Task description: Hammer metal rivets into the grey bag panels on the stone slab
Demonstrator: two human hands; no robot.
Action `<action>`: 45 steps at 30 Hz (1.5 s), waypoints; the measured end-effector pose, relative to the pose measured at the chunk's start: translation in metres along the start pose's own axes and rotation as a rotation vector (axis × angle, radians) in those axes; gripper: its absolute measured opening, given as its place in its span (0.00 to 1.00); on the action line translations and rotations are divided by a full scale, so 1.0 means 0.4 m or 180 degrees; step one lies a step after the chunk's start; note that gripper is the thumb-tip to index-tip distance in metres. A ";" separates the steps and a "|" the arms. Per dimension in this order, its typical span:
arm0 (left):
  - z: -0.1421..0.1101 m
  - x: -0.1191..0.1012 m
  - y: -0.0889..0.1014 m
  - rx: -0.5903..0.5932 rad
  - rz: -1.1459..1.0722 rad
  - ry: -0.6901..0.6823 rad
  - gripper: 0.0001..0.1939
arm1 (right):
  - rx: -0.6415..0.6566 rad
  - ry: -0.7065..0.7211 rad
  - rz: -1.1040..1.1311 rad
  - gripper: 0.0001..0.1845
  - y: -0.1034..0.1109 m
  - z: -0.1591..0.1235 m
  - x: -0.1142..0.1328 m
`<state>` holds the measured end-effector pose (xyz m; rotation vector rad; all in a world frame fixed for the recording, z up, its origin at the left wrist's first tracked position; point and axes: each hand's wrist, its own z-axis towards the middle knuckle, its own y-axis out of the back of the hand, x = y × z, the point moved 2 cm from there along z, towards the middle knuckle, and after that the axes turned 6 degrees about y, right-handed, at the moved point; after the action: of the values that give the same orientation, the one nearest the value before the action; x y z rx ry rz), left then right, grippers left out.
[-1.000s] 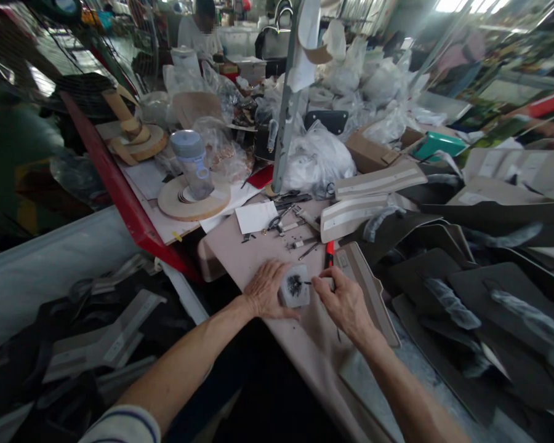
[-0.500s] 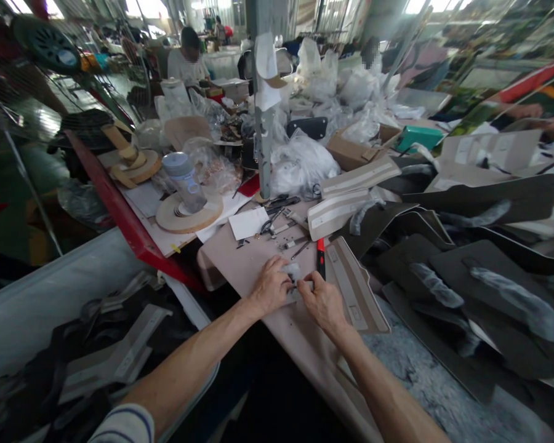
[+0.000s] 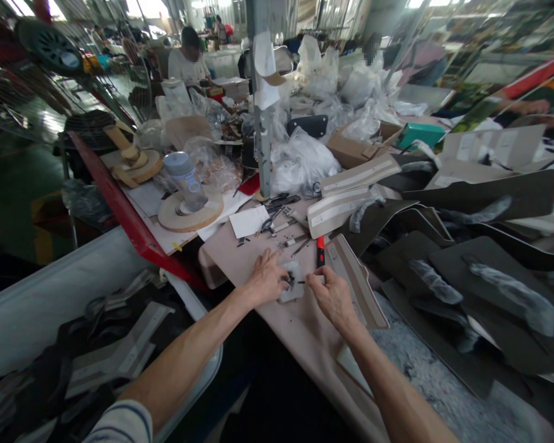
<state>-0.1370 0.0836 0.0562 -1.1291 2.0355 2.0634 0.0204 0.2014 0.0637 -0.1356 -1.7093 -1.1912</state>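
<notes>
- In the head view, the dish (image 3: 296,293) sits near the edge of the table (image 3: 305,335), between the two hands, with small dark bits (image 3: 289,278) in or on it.
- The dish looks light, stiff and smooth, so probably apt to slide; its outer sides seem the best hold. The bits look hard and tiny, suited to a fingertip pinch (and easily scattered).
- The left hand (image 3: 265,280) lies against the dish's left side, fingers half curled, fingertips at the bits; whether they pinch one, I cannot tell.
- The right hand (image 3: 333,295), right of the dish, is closed round a slim tool (image 3: 301,282), its dark tip pointing at the dish. The tool looks rigid and light, best held by its handle.
- Beyond the dish, the table carries a white card (image 3: 248,222) and scattered metal parts; a red-handled cutter (image 3: 321,251) lies past it to the right.
- Farther right of the dish, dark panels (image 3: 410,252) are heaped; to its left stands a bin (image 3: 115,252) of similar pieces.
- Well beyond the dish rise a post (image 3: 263,141) and plastic bags (image 3: 302,163), with a co-worker (image 3: 184,64) seated in the room behind.
</notes>
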 end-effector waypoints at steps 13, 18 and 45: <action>0.016 0.012 -0.023 -0.0691 -0.0381 0.0459 0.04 | 0.0089 -0.0002 0.0029 0.19 0.007 -0.021 0.008; -0.017 0.006 0.009 -0.0773 -0.0194 0.0144 0.06 | 0.0059 0.0023 0.0173 0.18 0.004 -0.023 0.007; -0.067 0.034 -0.172 -0.1135 -0.0924 -0.0039 0.47 | 0.0671 0.1265 -0.1960 0.18 -0.042 0.010 0.102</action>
<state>-0.1007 0.0636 -0.0063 -1.3585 1.4233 2.3183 -0.0117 0.1789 0.0842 0.7574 -1.5421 -1.3453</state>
